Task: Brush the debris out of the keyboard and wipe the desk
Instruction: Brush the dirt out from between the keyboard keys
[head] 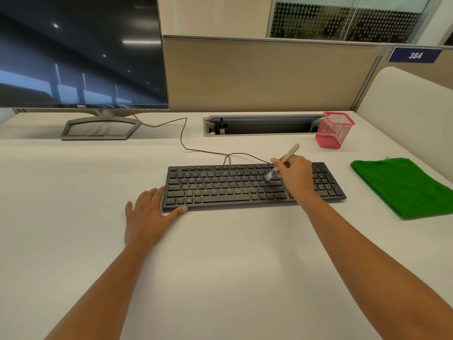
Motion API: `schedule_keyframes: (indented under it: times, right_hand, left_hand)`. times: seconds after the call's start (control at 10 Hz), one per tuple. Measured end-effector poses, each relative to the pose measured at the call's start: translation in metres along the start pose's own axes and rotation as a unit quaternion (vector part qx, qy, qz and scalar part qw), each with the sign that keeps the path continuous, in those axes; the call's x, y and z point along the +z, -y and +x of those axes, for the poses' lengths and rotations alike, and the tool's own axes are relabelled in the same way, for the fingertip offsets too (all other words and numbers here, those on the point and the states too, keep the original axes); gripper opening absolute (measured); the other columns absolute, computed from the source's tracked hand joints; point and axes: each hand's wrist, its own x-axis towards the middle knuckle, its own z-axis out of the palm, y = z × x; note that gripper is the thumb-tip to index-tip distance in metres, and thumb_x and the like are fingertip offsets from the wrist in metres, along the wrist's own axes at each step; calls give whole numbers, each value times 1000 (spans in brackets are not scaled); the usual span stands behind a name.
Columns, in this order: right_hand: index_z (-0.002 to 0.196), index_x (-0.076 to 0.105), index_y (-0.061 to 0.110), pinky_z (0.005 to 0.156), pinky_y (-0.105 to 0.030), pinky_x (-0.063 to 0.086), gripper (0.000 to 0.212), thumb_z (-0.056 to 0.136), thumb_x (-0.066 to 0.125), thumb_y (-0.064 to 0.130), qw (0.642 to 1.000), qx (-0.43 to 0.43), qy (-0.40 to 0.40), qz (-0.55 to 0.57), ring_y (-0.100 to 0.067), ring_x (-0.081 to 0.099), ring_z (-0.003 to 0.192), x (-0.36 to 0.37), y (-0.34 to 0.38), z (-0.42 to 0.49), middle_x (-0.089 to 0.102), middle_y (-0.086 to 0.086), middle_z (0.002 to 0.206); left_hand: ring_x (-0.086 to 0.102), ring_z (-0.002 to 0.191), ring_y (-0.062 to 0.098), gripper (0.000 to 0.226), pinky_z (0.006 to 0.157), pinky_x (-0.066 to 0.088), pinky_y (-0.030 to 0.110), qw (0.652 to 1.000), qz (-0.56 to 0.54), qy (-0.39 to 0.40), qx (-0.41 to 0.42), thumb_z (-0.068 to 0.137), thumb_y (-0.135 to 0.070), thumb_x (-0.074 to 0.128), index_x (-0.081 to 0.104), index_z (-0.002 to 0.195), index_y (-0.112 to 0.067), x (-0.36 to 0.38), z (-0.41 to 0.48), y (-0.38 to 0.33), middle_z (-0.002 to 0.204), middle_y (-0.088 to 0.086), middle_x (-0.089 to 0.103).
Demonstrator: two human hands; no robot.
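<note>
A black keyboard (225,186) lies across the middle of the white desk (220,253), with yellowish crumbs scattered over its lower rows. My right hand (293,175) grips a small brush (289,154) by its wooden handle, the pale bristles touching the keys right of centre. My left hand (149,212) lies flat on the desk at the keyboard's left end, fingers against its side and thumb along its front edge. A folded green cloth (402,187) rests on the desk to the right of the keyboard.
A dark monitor (78,52) on a grey stand (100,128) fills the back left. The keyboard's cable (183,141) runs back across the desk. A red mesh pen cup (334,130) stands beside an open cable tray (264,126). Partition walls close the back and right.
</note>
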Motion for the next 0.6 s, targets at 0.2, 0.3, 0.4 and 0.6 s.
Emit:
schedule_keyframes:
  times: [0.2,0.3,0.4,0.6]
  right_hand:
    - [92,67,-4,66,-31,59,31,87,63,26,996,45,77,14,-25,69,65,5,0,-4,70,-18,84]
    - [92,66,-4,59,-21,55,31,87,63,27,994,67,88,14,-23,68,61,1,2,-1,69,-17,85]
    - [90,66,-3,49,-10,49,31,88,63,28,997,66,45,15,-21,67,61,-5,4,4,68,-15,82]
    - [89,66,-3,66,-28,56,30,88,62,26,998,36,40,-8,-28,71,72,-1,2,-3,68,-16,79]
  left_hand:
    - [24,139,14,73,115,11,47,1000,2,-5,0,82,-68,47,36,142,-28,1,1,0,146,-4,39]
    - [23,140,14,74,115,11,47,1000,8,-2,-1,82,-69,46,35,143,-28,2,1,1,147,-4,38]
    - [23,140,15,74,115,10,47,1000,3,-2,-2,82,-68,46,35,143,-27,2,1,0,147,-3,37]
    - [24,140,15,73,115,11,48,1000,3,-5,2,82,-68,46,36,142,-27,0,0,-1,146,-4,39]
